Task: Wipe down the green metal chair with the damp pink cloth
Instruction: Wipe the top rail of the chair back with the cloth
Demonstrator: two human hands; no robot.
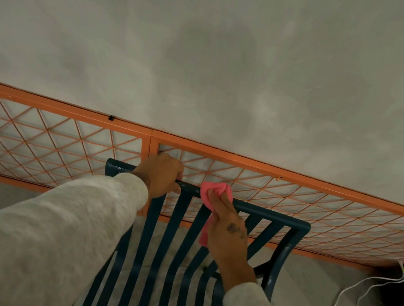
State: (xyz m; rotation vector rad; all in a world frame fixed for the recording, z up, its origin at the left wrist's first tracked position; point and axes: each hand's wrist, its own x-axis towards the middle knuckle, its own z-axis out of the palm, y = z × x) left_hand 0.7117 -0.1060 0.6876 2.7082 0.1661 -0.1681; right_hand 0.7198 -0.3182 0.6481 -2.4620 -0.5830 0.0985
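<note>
We look down over the back of the green metal chair (278, 217), which stands just in front of an orange lattice panel (39, 137) set against a grey wall (212, 48). The chair's top rail runs left to right across the view, dipping toward the right, and its flat slats run from that rail down toward us. Our left hand (159, 175) has its fingers curled round the top rail near the left corner, gripping it. The pink cloth (212, 190) lies bunched over the top rail near its middle, and its long axis follows a slat downward, one end trailing below the rail beside our palm. Our right hand (229, 232) lies flat on the cloth, fingers straight and pressing it against the metal (we cannot see the thumb). Both sleeves are pale grey. White cables (348, 289) trail across the floor at the right.
</note>
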